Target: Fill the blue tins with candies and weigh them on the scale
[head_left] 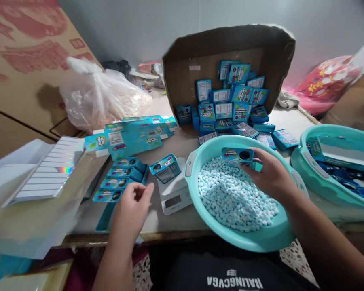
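My right hand grips a small blue candy tin printed "Caramelo Macizo". It is above the turquoise basin, which holds a heap of small pale-blue candies. My left hand is loosely curled, with nothing visible in its fingers. Beside it on the left is a row of blue tins. Another tin rests tilted on the white digital scale, between my left hand and the basin. The scale's display is unreadable.
Behind the basin, a cardboard box lies on its side, with many blue packs in it and spilling out. Flat printed cartons lie left of it. A second turquoise basin stands right. A clear plastic bag sits back left, near white sheets.
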